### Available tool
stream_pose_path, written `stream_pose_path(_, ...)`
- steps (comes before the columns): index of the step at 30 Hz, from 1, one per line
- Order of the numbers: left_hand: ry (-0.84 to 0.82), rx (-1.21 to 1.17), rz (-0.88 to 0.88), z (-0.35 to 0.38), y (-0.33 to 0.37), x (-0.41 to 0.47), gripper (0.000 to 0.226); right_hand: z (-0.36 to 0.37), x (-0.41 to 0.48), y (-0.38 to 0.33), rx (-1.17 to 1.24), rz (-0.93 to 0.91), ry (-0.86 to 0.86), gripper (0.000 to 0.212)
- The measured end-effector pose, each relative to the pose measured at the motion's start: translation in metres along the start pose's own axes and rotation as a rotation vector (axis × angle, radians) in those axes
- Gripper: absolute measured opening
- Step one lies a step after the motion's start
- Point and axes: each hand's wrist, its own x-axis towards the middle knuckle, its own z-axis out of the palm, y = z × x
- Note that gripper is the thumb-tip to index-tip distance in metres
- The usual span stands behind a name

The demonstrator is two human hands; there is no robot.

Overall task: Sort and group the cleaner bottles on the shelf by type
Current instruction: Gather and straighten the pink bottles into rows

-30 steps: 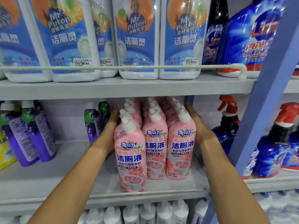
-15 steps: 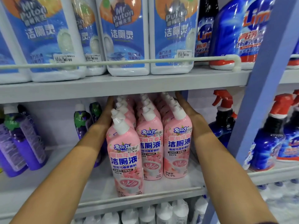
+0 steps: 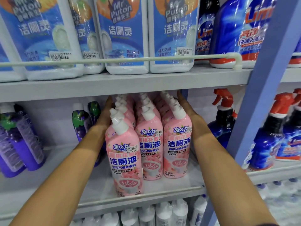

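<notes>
both hands, left hand [image 3: 104, 118] and right hand [image 3: 191, 116], press flat against the pink bottles [image 3: 146, 136] on the shelf [image 3: 171, 186].

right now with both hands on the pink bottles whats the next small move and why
Probably ease the front pink bottle back. It stands forward of its two neighbours, near the shelf edge, while the left hand and right hand lie flat against the group's sides.

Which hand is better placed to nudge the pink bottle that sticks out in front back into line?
Left, probably. The left hand rests against the left row of pink bottles, just behind the forward bottle; the right hand lies flat on the opposite side, with two rows between.
</notes>
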Motion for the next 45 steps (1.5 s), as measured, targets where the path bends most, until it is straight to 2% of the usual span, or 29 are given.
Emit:
stream_pose_path(2, 0.004, -0.053, 0.114, -0.011, -0.007, 0.002, 0.045, -0.001, 0.013, -0.003, 0.028, 0.054, 0.007, 0.064)
stream_pose_path(3, -0.001, -0.121, 0.158, -0.015, -0.007, -0.002, 0.043, -0.008, 0.014, -0.003, 0.054, 0.023, -0.020, 0.073)
stream_pose_path(6, -0.060, -0.216, 0.052, -0.020, -0.014, -0.022, 0.054, -0.014, 0.003, 0.011, 0.065, 0.005, 0.080, 0.068)
stream_pose_path(7, -0.060, -0.218, 0.062, -0.018, -0.019, -0.038, 0.059, -0.012, -0.008, 0.018, 0.075, 0.006, 0.124, 0.062)
stream_pose_path(9, -0.043, -0.190, 0.160, -0.020, -0.034, -0.069, 0.067, -0.015, -0.027, 0.039, 0.064, -0.019, 0.086, 0.053)
stream_pose_path(11, -0.003, -0.058, 0.229, -0.023, -0.052, -0.087, 0.083, -0.011, -0.034, 0.051, 0.018, -0.024, 0.085, 0.055)
stream_pose_path(13, -0.029, 0.174, 0.285, -0.024, -0.069, -0.097, 0.120, -0.005, -0.038, 0.056, -0.010, -0.062, 0.115, 0.056)
stream_pose_path(15, -0.005, 0.336, 0.333, -0.025, -0.083, -0.100, 0.138, -0.004, -0.038, 0.061, -0.028, -0.117, 0.132, 0.057)
stream_pose_path(25, 0.018, 0.328, 0.367, -0.029, -0.084, -0.095, 0.131, 0.000, -0.036, 0.066, -0.036, -0.111, 0.189, 0.060)
stream_pose_path(30, 0.059, 0.330, 0.362, -0.032, -0.086, -0.096, 0.121, 0.001, -0.040, 0.064, -0.033, -0.088, 0.170, 0.087)
stream_pose_path(37, 0.105, 0.343, 0.383, -0.026, -0.088, -0.101, 0.117, 0.002, -0.041, 0.064, -0.023, -0.092, 0.177, 0.092)
stream_pose_path(41, 0.116, 0.379, 0.379, -0.027, -0.088, -0.101, 0.116, 0.000, -0.042, 0.066, -0.051, -0.095, 0.174, 0.104)
stream_pose_path(45, 0.111, 0.387, 0.371, -0.030, -0.087, -0.100, 0.117, -0.004, -0.043, 0.062, -0.091, -0.107, 0.145, 0.080)
